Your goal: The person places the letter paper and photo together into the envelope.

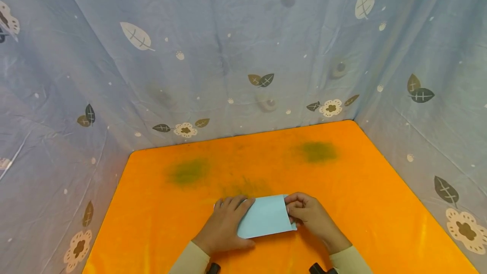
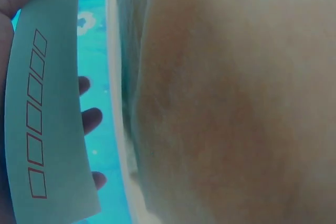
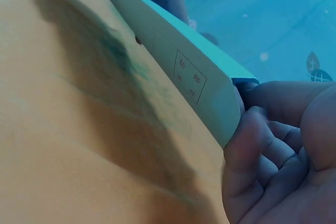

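Observation:
A light blue paper envelope (image 1: 266, 219) is held between both hands, low over the front middle of the table. My left hand (image 1: 228, 227) grips its left end, and several fingertips (image 2: 92, 120) show past its edge in the left wrist view. A row of red postcode boxes (image 2: 34, 119) runs along the envelope's face there. At the opposite end, the right hand (image 1: 310, 217) has curled fingers at the envelope's mouth, one of them partly hidden inside the fold. A printed stamp box (image 3: 189, 77) faces the right wrist camera.
The orange table (image 1: 171, 215) carries dark green smudges (image 1: 317, 151) toward its far side. Grey-blue curtains with leaves and flowers (image 1: 217, 54) enclose its back and both sides. Black camera parts (image 1: 214, 268) show by the wrists.

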`<action>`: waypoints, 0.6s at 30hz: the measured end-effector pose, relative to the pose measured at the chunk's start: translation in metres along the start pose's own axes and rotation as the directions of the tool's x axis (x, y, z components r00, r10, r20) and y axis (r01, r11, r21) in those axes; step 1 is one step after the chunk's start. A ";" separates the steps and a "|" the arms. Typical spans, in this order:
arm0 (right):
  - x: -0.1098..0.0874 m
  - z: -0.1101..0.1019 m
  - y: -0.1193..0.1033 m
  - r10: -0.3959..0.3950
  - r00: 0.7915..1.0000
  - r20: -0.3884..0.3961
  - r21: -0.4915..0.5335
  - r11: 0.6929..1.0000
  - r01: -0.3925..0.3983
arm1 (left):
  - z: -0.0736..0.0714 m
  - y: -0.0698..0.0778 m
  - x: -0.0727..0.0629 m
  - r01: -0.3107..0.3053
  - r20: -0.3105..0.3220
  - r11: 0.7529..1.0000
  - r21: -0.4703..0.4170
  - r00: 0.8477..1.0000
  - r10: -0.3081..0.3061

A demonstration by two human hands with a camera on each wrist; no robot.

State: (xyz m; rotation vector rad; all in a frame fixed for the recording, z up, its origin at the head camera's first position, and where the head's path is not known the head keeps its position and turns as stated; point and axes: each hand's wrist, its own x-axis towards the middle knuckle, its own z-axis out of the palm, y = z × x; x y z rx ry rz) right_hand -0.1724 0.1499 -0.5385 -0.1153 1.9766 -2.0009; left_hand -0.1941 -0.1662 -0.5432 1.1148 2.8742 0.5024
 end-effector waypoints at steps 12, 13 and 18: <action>0.002 0.007 -0.003 0.020 0.998 -0.064 -0.091 0.996 -0.026 | 0.000 0.005 0.001 -0.016 -0.057 0.999 0.030 0.998 0.018; 0.002 0.007 -0.003 0.021 0.997 -0.068 -0.093 0.995 -0.027 | 0.001 0.005 0.001 -0.017 -0.061 0.999 0.036 0.998 0.019; 0.005 0.009 -0.003 -0.005 0.997 -0.073 -0.093 0.996 -0.002 | 0.000 0.005 0.001 -0.022 -0.075 0.999 0.036 0.997 0.025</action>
